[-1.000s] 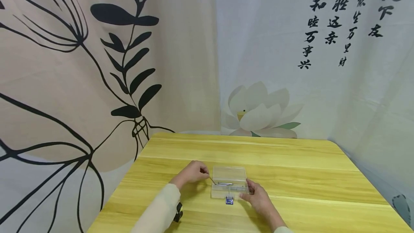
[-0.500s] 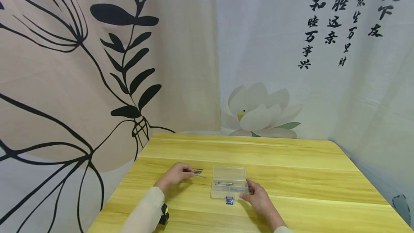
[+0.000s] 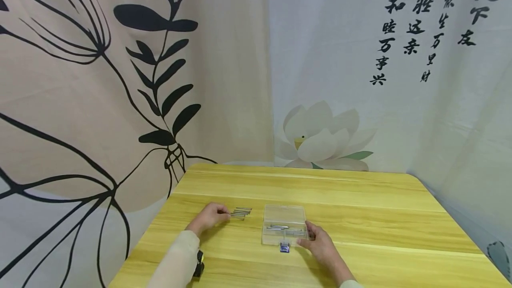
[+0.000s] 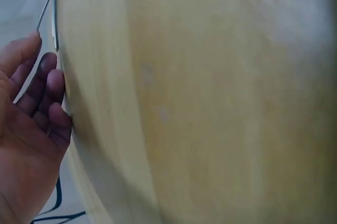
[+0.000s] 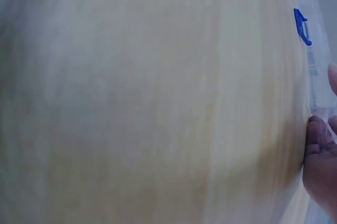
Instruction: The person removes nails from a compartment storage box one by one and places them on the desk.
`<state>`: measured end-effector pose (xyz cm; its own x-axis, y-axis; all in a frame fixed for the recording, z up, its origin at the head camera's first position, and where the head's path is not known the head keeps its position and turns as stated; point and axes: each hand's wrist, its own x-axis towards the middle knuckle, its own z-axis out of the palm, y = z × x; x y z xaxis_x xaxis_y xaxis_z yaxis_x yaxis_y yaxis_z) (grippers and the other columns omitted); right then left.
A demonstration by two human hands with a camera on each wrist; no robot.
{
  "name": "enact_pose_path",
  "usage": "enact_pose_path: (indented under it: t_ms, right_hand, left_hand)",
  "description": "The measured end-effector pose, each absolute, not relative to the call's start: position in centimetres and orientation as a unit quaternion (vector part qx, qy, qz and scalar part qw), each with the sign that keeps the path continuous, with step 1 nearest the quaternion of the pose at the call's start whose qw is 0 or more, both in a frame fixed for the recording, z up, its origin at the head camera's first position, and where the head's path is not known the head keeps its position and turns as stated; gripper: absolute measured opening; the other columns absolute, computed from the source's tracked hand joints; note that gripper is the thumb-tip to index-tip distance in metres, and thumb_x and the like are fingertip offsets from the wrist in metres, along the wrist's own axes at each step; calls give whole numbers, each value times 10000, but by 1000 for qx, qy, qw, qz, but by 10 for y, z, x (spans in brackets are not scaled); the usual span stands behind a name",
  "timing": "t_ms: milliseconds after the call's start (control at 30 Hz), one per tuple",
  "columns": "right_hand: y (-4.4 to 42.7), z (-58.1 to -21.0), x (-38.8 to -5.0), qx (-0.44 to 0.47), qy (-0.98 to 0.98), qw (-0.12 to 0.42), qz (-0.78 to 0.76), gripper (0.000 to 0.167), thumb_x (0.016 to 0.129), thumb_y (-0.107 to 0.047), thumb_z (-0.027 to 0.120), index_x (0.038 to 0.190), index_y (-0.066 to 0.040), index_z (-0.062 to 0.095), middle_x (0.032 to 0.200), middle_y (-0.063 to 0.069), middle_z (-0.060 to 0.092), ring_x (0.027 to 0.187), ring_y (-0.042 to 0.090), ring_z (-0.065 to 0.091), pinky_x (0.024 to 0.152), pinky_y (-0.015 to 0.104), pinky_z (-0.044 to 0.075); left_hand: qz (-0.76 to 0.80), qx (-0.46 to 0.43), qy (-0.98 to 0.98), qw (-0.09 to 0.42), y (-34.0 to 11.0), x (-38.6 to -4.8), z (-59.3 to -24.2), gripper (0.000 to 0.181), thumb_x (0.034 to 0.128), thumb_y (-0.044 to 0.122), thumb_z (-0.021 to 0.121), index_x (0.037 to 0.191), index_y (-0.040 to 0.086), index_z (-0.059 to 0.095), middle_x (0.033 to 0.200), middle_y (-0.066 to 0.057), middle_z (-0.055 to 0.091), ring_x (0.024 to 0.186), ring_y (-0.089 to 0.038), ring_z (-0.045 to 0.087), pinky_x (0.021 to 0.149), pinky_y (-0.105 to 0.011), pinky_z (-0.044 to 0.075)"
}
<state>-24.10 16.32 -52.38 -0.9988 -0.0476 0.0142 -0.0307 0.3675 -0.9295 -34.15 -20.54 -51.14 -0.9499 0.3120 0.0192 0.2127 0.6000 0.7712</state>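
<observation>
The left hand [image 3: 210, 218] pinches the end of a thin metal rod [image 4: 46, 9] between thumb and forefinger, beside a row of several similar rods [image 3: 242, 210] lying on the table. To the right lies a clear plastic box [image 3: 284, 214] with its lid opened back; a few metal rods [image 3: 278, 226] are in it. The right hand [image 3: 322, 246] holds the box's right side, thumb at the front corner and fingers behind. A blue latch [image 3: 284, 247] sticks out from the box's front edge, seen also in the right wrist view.
The wooden table [image 3: 360, 208] reaches back to a printed curtain [image 3: 232, 79] with plant drawings and dark characters. A black object [image 3: 198, 265] is at the left sleeve's cuff.
The left hand has moved left from the box with a rod, to the row of rods on the table. The right hand stays at the box.
</observation>
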Motion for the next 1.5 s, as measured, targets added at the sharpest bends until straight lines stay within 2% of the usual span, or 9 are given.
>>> enact_pose_path:
  t_ms: [200, 500, 767, 1067, 1300, 1500]
  right_hand:
    - [164, -523, -240, -23, 829, 7, -559, 736, 863, -60, 753, 1420, 189, 343, 1184, 226, 551, 1059, 324, 583, 921, 470, 494]
    - [164, -522, -240, -25, 826, 8, -563, 736, 859, -55, 755, 1416, 194, 343, 1172, 214, 569, 1045, 305, 593, 916, 462, 498]
    - [164, -522, -240, -22, 824, 15, -565, 746, 860, -58, 757, 1426, 185, 337, 1179, 210, 557, 1052, 306, 589, 925, 470, 492]
    - [164, -522, -241, -26, 821, 12, -570, 741, 852, -46, 756, 1418, 191, 342, 1185, 216, 595, 1066, 330, 599, 934, 469, 492]
    - [164, -521, -241, -27, 825, 11, -565, 741, 853, -61, 759, 1416, 190, 348, 1185, 220, 591, 1066, 333, 598, 937, 473, 489]
    - [164, -522, -241, -25, 824, 17, -566, 742, 859, -62, 756, 1423, 185, 342, 1181, 211, 555, 1052, 304, 591, 931, 467, 492]
  left_hand:
    - [380, 156, 911, 39, -203, -350, -517, 57, 912, 78, 714, 869, 49, 738, 830, 14, 652, 776, -139, 555, 729, -343, 473]
    - [349, 166, 922, 28, -202, -356, -517, 63, 880, 72, 748, 854, 18, 730, 806, 31, 651, 763, -125, 562, 738, -350, 484]
    - [339, 141, 930, 13, -200, -353, -517, 72, 846, 66, 780, 807, 102, 732, 788, 45, 660, 740, -110, 568, 736, -353, 493]
    - [372, 119, 920, 28, -197, -353, -507, 38, 868, 107, 770, 865, 91, 736, 839, 29, 653, 794, -147, 573, 722, -359, 486]
    - [375, 156, 914, 12, -183, -355, -494, 74, 914, 111, 725, 966, 61, 741, 899, 11, 655, 830, -153, 584, 723, -356, 498]
    - [398, 184, 898, 29, -161, -351, -482, 126, 945, 142, 696, 1035, 60, 724, 956, 0, 657, 867, -156, 596, 756, -364, 509]
